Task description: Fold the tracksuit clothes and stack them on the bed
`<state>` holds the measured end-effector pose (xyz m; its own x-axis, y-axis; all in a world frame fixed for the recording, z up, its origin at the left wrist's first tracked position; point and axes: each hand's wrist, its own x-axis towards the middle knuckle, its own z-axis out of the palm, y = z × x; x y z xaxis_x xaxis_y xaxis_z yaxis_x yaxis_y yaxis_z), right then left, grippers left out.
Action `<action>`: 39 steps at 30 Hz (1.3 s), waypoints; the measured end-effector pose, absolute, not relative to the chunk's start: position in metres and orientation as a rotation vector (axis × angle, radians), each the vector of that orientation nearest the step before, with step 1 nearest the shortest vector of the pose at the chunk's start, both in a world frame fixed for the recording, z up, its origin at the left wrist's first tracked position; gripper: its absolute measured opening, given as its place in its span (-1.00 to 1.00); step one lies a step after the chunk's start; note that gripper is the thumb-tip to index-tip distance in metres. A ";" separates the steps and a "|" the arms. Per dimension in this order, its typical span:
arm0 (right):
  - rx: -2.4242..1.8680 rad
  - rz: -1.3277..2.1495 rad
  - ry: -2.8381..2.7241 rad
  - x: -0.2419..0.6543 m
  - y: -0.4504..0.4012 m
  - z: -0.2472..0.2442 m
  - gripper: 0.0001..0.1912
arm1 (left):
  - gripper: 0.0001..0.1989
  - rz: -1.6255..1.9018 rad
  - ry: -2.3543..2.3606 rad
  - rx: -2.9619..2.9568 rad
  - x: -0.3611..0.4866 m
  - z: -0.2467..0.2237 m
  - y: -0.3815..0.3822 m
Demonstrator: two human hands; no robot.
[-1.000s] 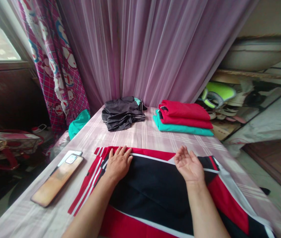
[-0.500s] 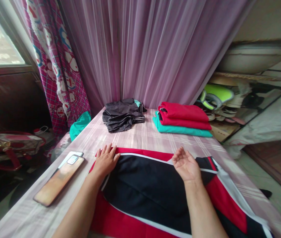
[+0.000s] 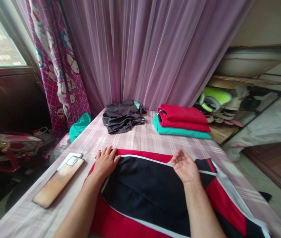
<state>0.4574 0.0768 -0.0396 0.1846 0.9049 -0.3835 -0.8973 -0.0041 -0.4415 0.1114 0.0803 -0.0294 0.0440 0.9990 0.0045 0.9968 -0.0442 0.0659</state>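
Note:
A black, red and white jacket (image 3: 145,188) lies spread on the checked cloth in front of me, with one sleeve laid across its body. My left hand (image 3: 106,161) rests palm down on its far left corner, fingers spread. Over the jacket's far edge, right of the middle, my right hand (image 3: 185,166) is turned palm up with its fingers slightly curled and nothing in it. The sleeve's cuff (image 3: 206,166) is just right of that hand. The jacket's near edge runs out of view below.
A tan phone (image 3: 58,181) lies at the left on the checked cloth (image 3: 140,140). Toward the back are crumpled dark clothes (image 3: 123,117) and a stack of folded red (image 3: 183,117) and teal garments (image 3: 182,132). Purple curtains (image 3: 155,53) hang behind; a shoe shelf (image 3: 222,129) stands right.
Both hands keep nearly the same places on the jacket. The whole view has shifted very slightly, and nothing has been picked up or let go.

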 end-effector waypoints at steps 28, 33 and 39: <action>-0.755 1.420 -0.092 0.454 0.078 -0.040 -0.85 | -0.48 0.102 2.116 2.291 0.111 -0.032 0.081; -0.754 1.431 -0.155 0.456 0.080 -0.044 -0.92 | -0.47 0.079 2.115 2.295 0.111 -0.031 0.082; -0.749 1.431 -0.166 0.456 0.080 -0.047 -0.93 | -0.47 0.115 2.110 2.272 0.111 -0.030 0.081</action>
<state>0.4556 0.0801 -0.0468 0.1710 0.9296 -0.3265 -0.8305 -0.0424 -0.5554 0.1112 0.0813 -0.0301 0.0725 0.9970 0.0275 0.9941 -0.0745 0.0788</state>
